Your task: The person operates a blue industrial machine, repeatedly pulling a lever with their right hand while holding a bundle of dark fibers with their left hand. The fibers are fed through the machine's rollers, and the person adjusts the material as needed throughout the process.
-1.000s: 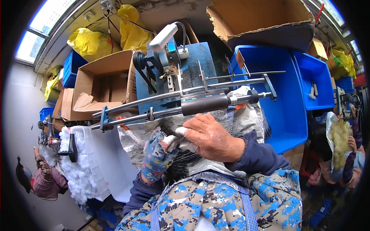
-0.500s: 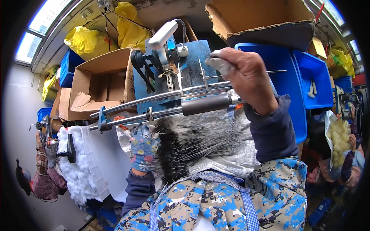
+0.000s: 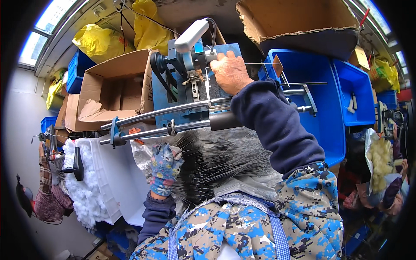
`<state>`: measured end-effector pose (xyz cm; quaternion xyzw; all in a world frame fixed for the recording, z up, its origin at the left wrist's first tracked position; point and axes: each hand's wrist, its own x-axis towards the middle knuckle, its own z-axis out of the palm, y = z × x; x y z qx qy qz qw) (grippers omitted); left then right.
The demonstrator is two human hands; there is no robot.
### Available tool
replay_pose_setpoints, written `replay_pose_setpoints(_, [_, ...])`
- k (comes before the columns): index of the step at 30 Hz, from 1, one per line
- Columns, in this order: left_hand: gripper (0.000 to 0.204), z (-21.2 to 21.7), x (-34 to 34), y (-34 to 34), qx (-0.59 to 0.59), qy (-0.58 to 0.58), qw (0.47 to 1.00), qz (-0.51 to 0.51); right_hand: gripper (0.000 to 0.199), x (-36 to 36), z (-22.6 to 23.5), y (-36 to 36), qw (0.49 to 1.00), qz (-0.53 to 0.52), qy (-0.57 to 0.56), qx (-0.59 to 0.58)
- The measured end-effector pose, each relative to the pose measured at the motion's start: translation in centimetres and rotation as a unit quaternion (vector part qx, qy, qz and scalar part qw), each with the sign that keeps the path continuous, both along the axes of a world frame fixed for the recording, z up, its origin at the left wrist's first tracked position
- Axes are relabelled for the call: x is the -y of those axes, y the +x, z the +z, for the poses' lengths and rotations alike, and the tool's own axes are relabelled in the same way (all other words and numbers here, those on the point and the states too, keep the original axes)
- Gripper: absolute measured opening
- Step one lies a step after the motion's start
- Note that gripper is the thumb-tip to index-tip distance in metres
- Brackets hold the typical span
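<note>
My right hand (image 3: 229,71) is raised to the blue machine (image 3: 190,86), its fingers closed around a thin metal wire by the machine's head, just under a white handle (image 3: 191,35). My left hand (image 3: 164,167), in a patterned blue glove, rests lower down with its fingers closed on a thick bundle of thin dark wires (image 3: 216,167) that fans out over my lap. Two long steel rails (image 3: 156,123) with a black grip cross in front of the machine, between my two hands.
Open cardboard boxes (image 3: 115,93) stand left of the machine and blue plastic bins (image 3: 323,99) to its right. White fluffy material (image 3: 82,186) fills a white tub at lower left. Yellow bags (image 3: 102,41) hang above. Other people sit at the left and right edges.
My right hand has risen from the wire bundle past the rails up to the machine head. My left hand has stayed on the bundle, sliding slightly lower.
</note>
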<state>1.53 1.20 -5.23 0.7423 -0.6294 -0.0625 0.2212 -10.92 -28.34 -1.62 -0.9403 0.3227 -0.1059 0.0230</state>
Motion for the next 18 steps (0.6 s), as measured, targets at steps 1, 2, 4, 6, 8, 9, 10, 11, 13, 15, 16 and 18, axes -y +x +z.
replay_pose_setpoints(1, [0.026,0.8,0.5,-0.5,0.010,-0.018,1.000,-0.007,0.015,0.0,-0.1,-0.1,1.000,0.004,-0.004,0.009])
replay_pose_setpoints(2, [0.026,1.6,1.1,-1.0,0.020,-0.035,0.999,-0.015,0.015,0.0,-0.2,-0.1,1.000,0.007,-0.008,0.018])
replay_pose_setpoints(4, [0.030,2.6,1.9,-1.5,0.015,-0.065,0.997,-0.037,0.014,0.2,-0.2,-0.1,1.000,0.008,0.013,0.007])
replay_pose_setpoints(6, [0.032,2.9,2.3,-1.7,-0.008,-0.088,0.995,-0.056,0.014,0.3,-0.2,-0.1,1.000,0.007,0.023,-0.003])
replay_pose_setpoints(8, [0.036,3.1,2.3,-1.9,-0.021,-0.100,0.992,-0.067,0.014,0.2,0.0,0.1,1.000,0.004,0.020,-0.011])
replay_pose_setpoints(9, [0.036,3.2,2.3,-2.0,-0.025,-0.097,0.993,-0.065,0.013,0.2,0.0,0.0,1.000,0.010,0.015,0.000])
replay_pose_setpoints(10, [0.036,3.3,2.3,-2.1,-0.027,-0.094,0.993,-0.063,0.012,0.2,0.0,-0.1,1.000,0.017,0.009,0.011])
replay_pose_setpoints(11, [0.036,3.4,2.3,-2.2,-0.029,-0.090,0.994,-0.061,0.012,0.2,0.0,-0.2,0.999,0.024,0.004,0.023])
replay_pose_setpoints(13, [0.035,3.3,2.3,-2.3,-0.022,-0.088,0.994,-0.056,0.010,0.2,-0.5,-0.4,0.998,0.036,-0.007,0.054])
replay_pose_setpoints(15, [0.034,3.3,2.2,-2.4,-0.019,-0.086,0.995,-0.054,0.009,0.2,-0.6,-0.4,0.998,0.037,-0.011,0.056])
replay_pose_setpoints(16, [0.033,3.3,2.2,-2.4,-0.021,-0.086,0.995,-0.054,0.009,0.2,-0.6,-0.4,0.997,0.042,-0.004,0.062])
replay_pose_setpoints(18, [0.032,3.3,2.2,-2.5,-0.024,-0.088,0.994,-0.052,0.010,0.3,-0.6,-0.4,0.996,0.054,0.008,0.073])
